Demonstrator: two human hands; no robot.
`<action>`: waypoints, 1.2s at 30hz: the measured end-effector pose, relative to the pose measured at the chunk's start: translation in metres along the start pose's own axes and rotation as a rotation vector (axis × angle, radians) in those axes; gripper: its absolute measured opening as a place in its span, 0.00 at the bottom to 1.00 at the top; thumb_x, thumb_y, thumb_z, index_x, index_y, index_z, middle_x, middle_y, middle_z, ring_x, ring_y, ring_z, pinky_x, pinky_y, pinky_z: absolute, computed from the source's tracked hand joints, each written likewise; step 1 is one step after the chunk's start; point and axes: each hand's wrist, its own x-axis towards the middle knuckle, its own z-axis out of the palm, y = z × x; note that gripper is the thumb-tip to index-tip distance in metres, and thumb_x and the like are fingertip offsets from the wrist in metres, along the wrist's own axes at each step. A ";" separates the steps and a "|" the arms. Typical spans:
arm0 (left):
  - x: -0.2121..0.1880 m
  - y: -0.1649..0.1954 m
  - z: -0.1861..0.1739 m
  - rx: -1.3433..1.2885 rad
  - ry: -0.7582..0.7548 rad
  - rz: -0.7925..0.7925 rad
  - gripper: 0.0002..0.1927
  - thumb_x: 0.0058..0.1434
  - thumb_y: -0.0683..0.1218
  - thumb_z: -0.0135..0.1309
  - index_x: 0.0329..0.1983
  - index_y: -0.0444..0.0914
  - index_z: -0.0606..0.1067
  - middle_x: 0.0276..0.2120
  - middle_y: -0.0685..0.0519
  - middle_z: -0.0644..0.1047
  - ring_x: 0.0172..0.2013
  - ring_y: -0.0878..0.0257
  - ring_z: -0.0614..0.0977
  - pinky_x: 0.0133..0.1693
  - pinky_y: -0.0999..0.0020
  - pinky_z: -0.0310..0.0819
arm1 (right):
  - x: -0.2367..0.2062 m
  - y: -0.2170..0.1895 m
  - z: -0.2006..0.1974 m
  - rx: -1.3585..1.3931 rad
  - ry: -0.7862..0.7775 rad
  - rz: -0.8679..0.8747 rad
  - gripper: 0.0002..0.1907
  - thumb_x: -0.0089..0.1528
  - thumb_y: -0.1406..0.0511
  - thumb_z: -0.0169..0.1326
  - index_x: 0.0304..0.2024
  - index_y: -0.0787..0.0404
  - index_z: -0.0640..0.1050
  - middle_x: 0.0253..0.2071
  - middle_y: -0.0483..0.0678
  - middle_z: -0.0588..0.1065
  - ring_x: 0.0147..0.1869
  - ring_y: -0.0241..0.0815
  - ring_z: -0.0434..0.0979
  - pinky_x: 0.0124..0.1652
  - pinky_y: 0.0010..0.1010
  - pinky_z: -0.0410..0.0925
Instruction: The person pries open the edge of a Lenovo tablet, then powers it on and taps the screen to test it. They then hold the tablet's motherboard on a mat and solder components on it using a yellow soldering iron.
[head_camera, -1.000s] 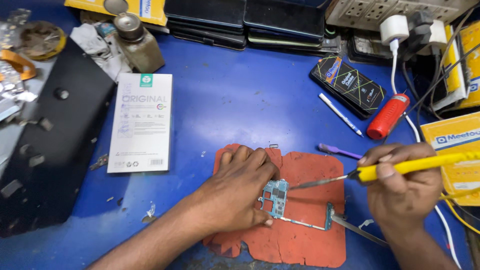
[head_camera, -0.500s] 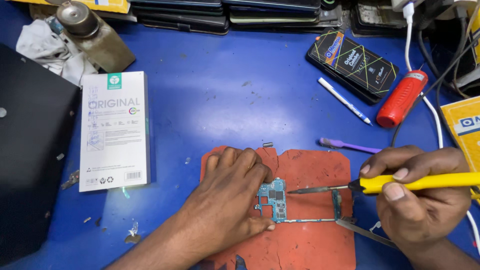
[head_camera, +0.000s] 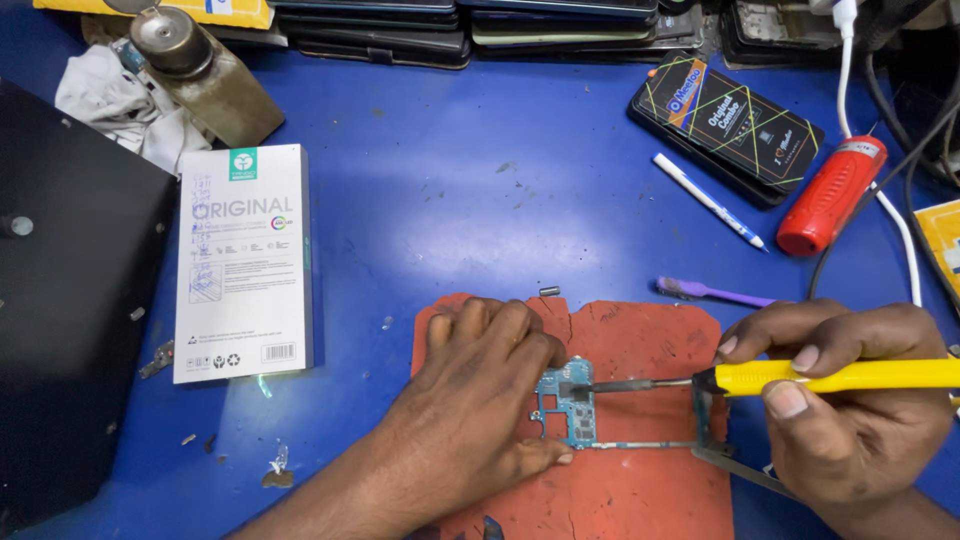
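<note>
Blue tabletop (head_camera: 500, 200), scuffed, cluttered w/ repair gear. Near the front edge lies a red-orange mat (head_camera: 640, 340), cracked in spots, & on it a small blue-green circuit board (head_camera: 568, 405) w/ a thin frame running off to the right.

Left hand (head_camera: 480, 400) lies flat on the mat, palm down, fingers (head_camera: 505, 325) pressed together, thumb along the board's lower edge, pinning the board's left side. Right hand (head_camera: 850, 400) grips a yellow-handled soldering iron (head_camera: 840, 376), thumb & fingers pinched round the handle; its metal tip touches the board's upper part, just beside the left hand's fingers. Metal tweezers (head_camera: 740, 467) lie under the right hand, partly hidden.

Just past the mat's far edge: purple brush (head_camera: 715, 292), tiny metal bit (head_camera: 549, 291). Further back, right: white pen (head_camera: 708, 200), red cylinder (head_camera: 832, 195), black phone box (head_camera: 728, 122) w/ yellow lines, white cable (head_camera: 893, 225). Left of the mat: white flat package (head_camera: 243, 262), then a black case (head_camera: 70, 330) at the left edge. Back left: brass-coloured bottle (head_camera: 205, 75) tilted against a white rag (head_camera: 105, 100). Stack of dark phones (head_camera: 420, 30) along the back edge.
</note>
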 end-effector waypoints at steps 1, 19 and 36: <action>-0.001 0.000 -0.001 -0.017 -0.003 0.025 0.36 0.40 0.53 0.74 0.51 0.36 0.74 0.47 0.49 0.69 0.53 0.50 0.67 0.54 0.48 0.58 | 0.000 0.000 0.000 0.000 -0.001 0.004 0.13 0.64 0.70 0.56 0.46 0.60 0.65 0.36 0.62 0.77 0.41 0.45 0.83 0.42 0.35 0.79; -0.003 -0.006 -0.008 -0.132 0.014 0.094 0.34 0.46 0.45 0.69 0.56 0.35 0.71 0.61 0.42 0.67 0.66 0.43 0.63 0.62 0.44 0.57 | -0.004 0.007 -0.001 0.125 0.036 -0.054 0.11 0.65 0.72 0.55 0.46 0.61 0.67 0.37 0.62 0.77 0.41 0.47 0.83 0.43 0.37 0.79; -0.002 -0.006 -0.005 -0.068 0.013 0.101 0.28 0.47 0.50 0.71 0.49 0.36 0.76 0.61 0.42 0.67 0.66 0.43 0.63 0.60 0.42 0.56 | 0.002 -0.001 0.005 -0.050 0.009 -0.040 0.13 0.64 0.69 0.56 0.46 0.59 0.65 0.35 0.61 0.78 0.38 0.43 0.83 0.39 0.32 0.79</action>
